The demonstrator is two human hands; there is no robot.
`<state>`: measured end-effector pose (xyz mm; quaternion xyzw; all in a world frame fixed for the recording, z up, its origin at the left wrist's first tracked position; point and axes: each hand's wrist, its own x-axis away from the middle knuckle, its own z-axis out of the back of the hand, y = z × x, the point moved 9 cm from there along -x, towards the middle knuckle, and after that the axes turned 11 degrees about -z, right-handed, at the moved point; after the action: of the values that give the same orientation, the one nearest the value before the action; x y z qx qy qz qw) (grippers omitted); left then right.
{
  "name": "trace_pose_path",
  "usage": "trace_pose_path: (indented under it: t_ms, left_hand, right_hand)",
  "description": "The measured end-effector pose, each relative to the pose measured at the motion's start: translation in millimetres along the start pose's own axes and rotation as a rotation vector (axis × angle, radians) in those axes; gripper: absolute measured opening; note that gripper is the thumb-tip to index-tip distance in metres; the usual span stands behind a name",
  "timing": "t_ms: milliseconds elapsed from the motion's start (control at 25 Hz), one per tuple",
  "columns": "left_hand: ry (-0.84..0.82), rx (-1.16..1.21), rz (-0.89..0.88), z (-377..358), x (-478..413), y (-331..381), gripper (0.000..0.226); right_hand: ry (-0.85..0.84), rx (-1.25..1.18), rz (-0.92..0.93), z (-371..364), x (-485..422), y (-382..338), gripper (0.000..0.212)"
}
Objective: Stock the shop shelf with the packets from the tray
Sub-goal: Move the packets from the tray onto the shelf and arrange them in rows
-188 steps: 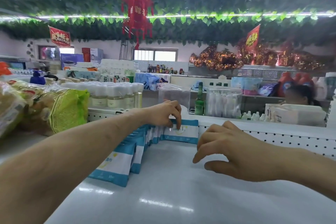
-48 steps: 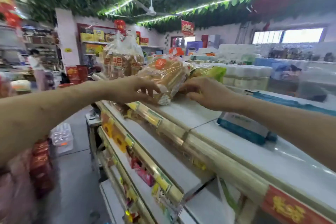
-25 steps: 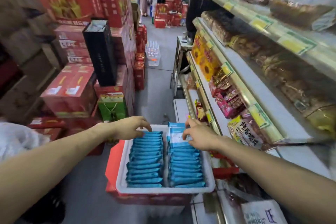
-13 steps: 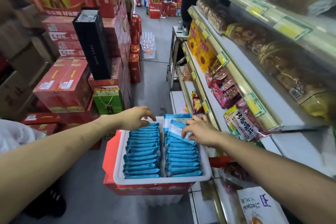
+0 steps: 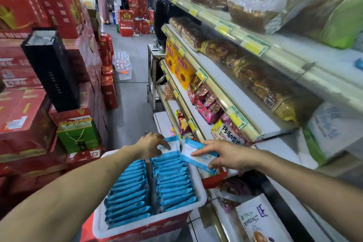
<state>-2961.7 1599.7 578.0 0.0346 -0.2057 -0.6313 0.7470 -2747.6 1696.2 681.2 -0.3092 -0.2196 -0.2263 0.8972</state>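
white plastic tray (image 5: 141,222): two rows of blue packets (image 5: 127,198). right hand (image 5: 225,156) pinches one white-blue flat packet (image 5: 196,155); left hand (image 5: 151,146) grips one upright packet (image 5: 172,144).

Floor (image 5: 129,108): grey and smooth, a narrow aisle running away ahead of you
Your left: red cartons (image 5: 59,6) stacked high like a wall, with a tall black bag (image 5: 51,68) and a green bag (image 5: 78,135) with cord handles set among them
Your right: a shelf rack (image 5: 216,91) with gold-edged tiers and yellow price tags, packed with bread (image 5: 255,2) and snacks (image 5: 208,104)
Further along: a wrapped pack of water bottles (image 5: 122,65) on the floor, a small metal table (image 5: 152,51) at the rack's end, more red boxes beyond
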Motion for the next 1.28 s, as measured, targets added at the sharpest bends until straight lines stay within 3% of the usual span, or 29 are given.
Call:
trace_pose_path:
  t_ms: [160,240,400,640,880,1080,1280]
  left_hand:
    - [0.185,-0.159,-0.07,3,-8,17,0.037]
    - [0.203,-0.144,-0.117,0,-7,21,0.038]
    - [0.138,0.056,-0.186,-10,2,15,0.047]
    - [0.024,0.346,-0.155,4,14,13,0.052]
    - [0.132,0.415,-0.318,152,24,51,0.051]
    - [0.232,0.236,-0.484,323,26,118,0.046]
    - [0.208,0.123,-0.655,422,4,223,0.046]
  right_hand:
    - [0.042,-0.032,-0.095,12,28,24,0.06]
    - [0.065,-0.044,-0.123,14,33,31,0.06]
    - [0.062,-0.092,-0.093,8,29,31,0.059]
    - [0.051,-0.113,-0.081,18,24,12,0.057]
    - [0.179,-0.006,-0.009,116,50,-33,0.054]
    - [0.386,0.116,0.052,224,108,-81,0.054]
    - [0.53,0.124,0.016,295,198,-74,0.051]
